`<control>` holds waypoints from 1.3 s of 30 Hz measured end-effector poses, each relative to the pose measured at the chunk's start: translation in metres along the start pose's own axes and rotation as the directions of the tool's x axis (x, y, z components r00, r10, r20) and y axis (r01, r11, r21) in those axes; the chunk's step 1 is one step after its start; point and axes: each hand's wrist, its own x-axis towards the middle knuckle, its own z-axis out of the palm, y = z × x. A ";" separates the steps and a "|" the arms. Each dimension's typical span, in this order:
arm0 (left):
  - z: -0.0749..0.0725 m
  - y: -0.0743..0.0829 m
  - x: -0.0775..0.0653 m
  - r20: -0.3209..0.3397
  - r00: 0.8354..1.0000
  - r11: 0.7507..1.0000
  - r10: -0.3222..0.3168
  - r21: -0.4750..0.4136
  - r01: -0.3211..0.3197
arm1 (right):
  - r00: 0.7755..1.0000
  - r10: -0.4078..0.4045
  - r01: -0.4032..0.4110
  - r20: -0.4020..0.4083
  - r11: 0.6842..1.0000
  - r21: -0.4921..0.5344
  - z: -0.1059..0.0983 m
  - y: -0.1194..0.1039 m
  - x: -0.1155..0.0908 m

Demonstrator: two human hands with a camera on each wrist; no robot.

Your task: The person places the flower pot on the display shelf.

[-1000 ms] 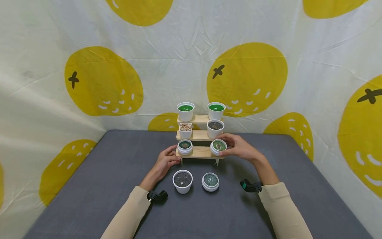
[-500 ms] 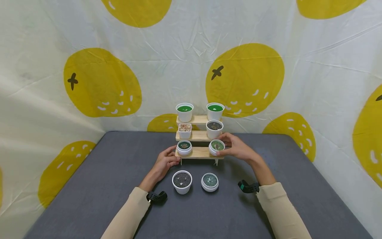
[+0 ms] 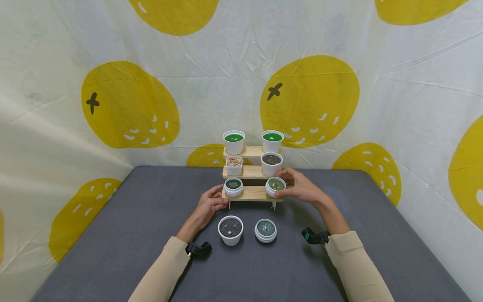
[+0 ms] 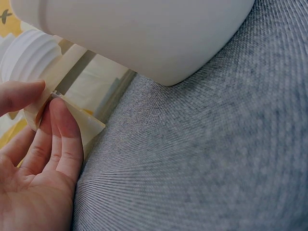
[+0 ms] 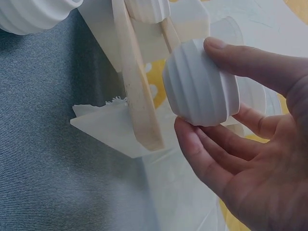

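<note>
A three-tier wooden stand (image 3: pixel 253 193) with white legs stands on the table in the head view. My left hand (image 3: pixel 207 204) pinches the left end of its bottom tier, thumb above and fingers below; the left wrist view shows this tier end (image 4: pixel 65 65). My right hand (image 3: pixel 303 187) holds a small ribbed white pot (image 5: pixel 197 84) with a green-speckled top between thumb and fingers, at the tier's right end. Whether its base touches the wood, I cannot tell. A ribbed pot (image 3: pixel 234 187) with a dark green top sits at the tier's left end.
On the middle tier are a square cup (image 3: pixel 234 166) of pale bits and a grey-topped cup (image 3: pixel 271 164). Two green-topped cups, left (image 3: pixel 234 142) and right (image 3: pixel 272 141), occupy the top tier. In front stand a dark-filled cup (image 3: pixel 230 231) and a ribbed grey-green pot (image 3: pixel 266 231).
</note>
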 end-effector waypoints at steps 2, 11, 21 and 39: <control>0.000 0.000 0.000 -0.001 1.000 1.000 0.004 -0.001 -0.004 | 1.000 -0.002 0.002 -0.004 1.000 -0.010 0.000 0.001 0.001; 0.001 0.001 -0.001 -0.013 1.000 1.000 -0.005 0.006 0.006 | 1.000 -0.008 0.007 -0.015 1.000 -0.028 0.003 0.002 0.001; 0.002 0.000 0.000 -0.022 1.000 1.000 -0.006 0.001 0.006 | 1.000 0.006 -0.006 -0.029 1.000 -0.028 0.006 0.000 0.001; 0.001 0.002 -0.003 0.010 1.000 1.000 -0.003 0.002 0.003 | 0.994 0.040 -0.056 -0.102 0.987 -0.154 0.015 -0.008 0.002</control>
